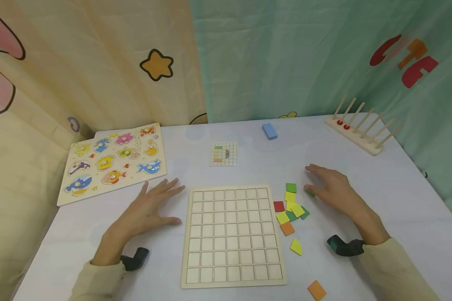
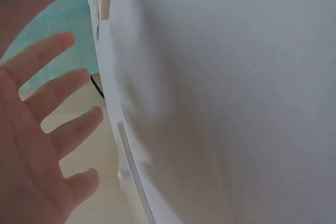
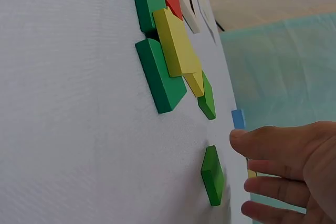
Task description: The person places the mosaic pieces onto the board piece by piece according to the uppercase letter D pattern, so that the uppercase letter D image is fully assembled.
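Note:
My left hand hovers with fingers spread beside the left edge of a wooden grid board, holding nothing. Palm and separated fingers show in the left wrist view. To the right of the board, my right hand is above the table with fingers extended. A green tile lies on the cloth near its thumb, apart from the fingers in the right wrist view. Between board and right hand is a loose cluster with a red tile, a yellow tile, an orange tile and a green tile.
Behind the board lies a small pattern card. A blue block and a peg stand are farther back. An animal puzzle sits at left. A yellow rounded piece and another orange tile lie nearer the front.

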`<state>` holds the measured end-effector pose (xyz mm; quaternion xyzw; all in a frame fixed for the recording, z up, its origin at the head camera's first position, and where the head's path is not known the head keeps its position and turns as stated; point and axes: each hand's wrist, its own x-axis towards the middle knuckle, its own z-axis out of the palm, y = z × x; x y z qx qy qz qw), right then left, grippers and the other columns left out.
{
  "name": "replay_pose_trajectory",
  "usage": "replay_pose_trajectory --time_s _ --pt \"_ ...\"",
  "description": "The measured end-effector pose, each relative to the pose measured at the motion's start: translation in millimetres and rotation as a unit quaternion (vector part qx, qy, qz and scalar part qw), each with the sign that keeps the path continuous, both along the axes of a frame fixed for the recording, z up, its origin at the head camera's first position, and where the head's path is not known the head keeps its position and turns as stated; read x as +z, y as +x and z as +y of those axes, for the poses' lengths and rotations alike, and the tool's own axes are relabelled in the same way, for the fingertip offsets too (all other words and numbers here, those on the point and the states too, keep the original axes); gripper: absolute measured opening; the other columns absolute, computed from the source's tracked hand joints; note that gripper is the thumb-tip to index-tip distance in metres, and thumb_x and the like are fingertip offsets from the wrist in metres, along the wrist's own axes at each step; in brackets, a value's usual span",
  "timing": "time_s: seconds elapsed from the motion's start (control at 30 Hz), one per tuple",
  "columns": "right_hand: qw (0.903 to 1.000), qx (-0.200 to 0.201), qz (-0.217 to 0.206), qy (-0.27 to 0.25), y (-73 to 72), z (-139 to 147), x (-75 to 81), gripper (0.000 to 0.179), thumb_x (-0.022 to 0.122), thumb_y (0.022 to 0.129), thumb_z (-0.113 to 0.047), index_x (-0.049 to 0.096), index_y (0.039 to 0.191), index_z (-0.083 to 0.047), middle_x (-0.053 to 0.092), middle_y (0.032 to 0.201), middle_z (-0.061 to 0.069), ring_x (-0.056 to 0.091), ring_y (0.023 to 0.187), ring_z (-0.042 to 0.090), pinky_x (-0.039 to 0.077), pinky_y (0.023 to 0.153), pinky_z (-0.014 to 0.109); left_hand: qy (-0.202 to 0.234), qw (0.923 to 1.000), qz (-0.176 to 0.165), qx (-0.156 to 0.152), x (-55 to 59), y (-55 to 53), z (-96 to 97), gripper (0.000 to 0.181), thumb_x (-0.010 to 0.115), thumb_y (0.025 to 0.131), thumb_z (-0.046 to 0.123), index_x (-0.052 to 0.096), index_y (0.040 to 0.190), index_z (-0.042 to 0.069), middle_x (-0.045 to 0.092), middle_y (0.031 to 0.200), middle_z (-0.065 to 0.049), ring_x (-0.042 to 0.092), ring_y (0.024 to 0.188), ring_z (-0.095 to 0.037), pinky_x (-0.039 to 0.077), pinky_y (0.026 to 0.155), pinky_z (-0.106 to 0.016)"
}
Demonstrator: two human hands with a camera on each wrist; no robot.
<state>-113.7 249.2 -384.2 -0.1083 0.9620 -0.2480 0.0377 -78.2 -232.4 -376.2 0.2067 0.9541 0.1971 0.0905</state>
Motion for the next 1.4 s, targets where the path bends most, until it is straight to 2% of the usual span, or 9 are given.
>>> replay_pose_trajectory --time_s 0.1,0.27,0.4,0.53,0.9,1.03,1.2,1.4 --pt "0.9997 0.007 -0.018 -0.016 1.1 -3 0.9 0.05 0.071 0.089 -0.012 0.055 0.135 0.002 0.049 0.141 0.027 0.039 0.133 0.047 0.033 0.106 0.063 0.014 0.9997 -0.016 -0.014 -2.7 2.2 2.5 0.086 0.087 0.068 0.047 0.053 0.144 0.022 0.039 0.155 -0.004 0.025 0.146 -0.036 0.002 0.115 -0.064" --pt "0.9987 0.041 -0.017 -0.026 1.0 -8 -0.3 0.046 0.072 0.087 -0.005 0.059 0.13 0.001 0.056 0.135 0.023 0.046 0.129 0.043 0.036 0.105 0.061 0.013 0.9989 -0.032 -0.03 -6.0 6.2 8.4 0.087 0.089 0.061 0.048 0.058 0.139 0.024 0.041 0.154 -0.004 0.023 0.146 -0.037 0.004 0.114 -0.066" --pt "0.997 0.071 -0.021 -0.02 0.2 -10 -2.4 0.045 0.071 0.086 0.0 0.06 0.13 0.001 0.059 0.133 0.02 0.049 0.127 0.04 0.04 0.104 0.057 0.007 0.9985 -0.036 -0.041 -7.8 10.6 12.7 0.093 0.088 0.059 0.051 0.056 0.141 0.023 0.039 0.155 -0.004 0.022 0.146 -0.038 0.004 0.112 -0.068" --pt "0.9963 0.08 -0.028 -0.013 -1.0 -12 -4.2 0.045 0.071 0.086 0.001 0.06 0.13 0.0 0.06 0.131 0.018 0.051 0.126 0.038 0.041 0.103 0.056 0.002 0.9985 -0.031 -0.044 -7.9 13.7 15.7 0.095 0.088 0.058 0.052 0.055 0.142 0.021 0.038 0.155 -0.004 0.022 0.146 -0.038 0.006 0.112 -0.069" --pt "0.9955 0.09 -0.031 -0.004 -3.5 -17 -3.1 0.038 0.072 0.086 -0.003 0.066 0.123 -0.001 0.065 0.124 0.015 0.056 0.119 0.036 0.044 0.1 0.055 -0.005 0.9981 -0.059 -0.017 -7.2 21.6 20.9 0.097 0.09 0.058 0.049 0.054 0.143 0.02 0.03 0.16 0.001 0.014 0.147 -0.043 0.01 0.109 -0.073" --pt "0.9949 0.097 -0.027 -0.005 -4.0 -19 -1.6 0.037 0.073 0.085 -0.003 0.067 0.121 -0.001 0.066 0.122 0.014 0.057 0.117 0.036 0.046 0.098 0.055 -0.007 0.9978 -0.066 -0.002 -6.8 24.6 21.2 0.106 0.09 0.057 0.049 0.047 0.148 0.019 0.028 0.16 0.0 0.012 0.147 -0.042 0.01 0.109 -0.072" --pt "0.9952 0.095 -0.019 -0.004 -4.3 -22 -1.5 0.033 0.074 0.084 -0.002 0.069 0.117 -0.002 0.067 0.118 0.013 0.058 0.115 0.035 0.047 0.097 0.054 -0.028 0.9974 -0.061 0.026 -7.1 27.1 19.6 0.119 0.087 0.051 0.062 0.039 0.152 0.023 0.026 0.161 -0.003 0.008 0.147 -0.044 0.007 0.108 -0.075" --pt "0.9961 0.086 -0.015 0.0 -5.4 -24 -2.3 0.031 0.075 0.084 -0.001 0.071 0.115 -0.003 0.068 0.115 0.012 0.059 0.114 0.035 0.048 0.096 0.053 -0.039 0.9973 -0.053 0.034 -7.9 28.7 17.3 0.121 0.08 0.049 0.075 0.038 0.153 0.03 0.024 0.162 -0.005 0.007 0.145 -0.051 0.008 0.103 -0.079"
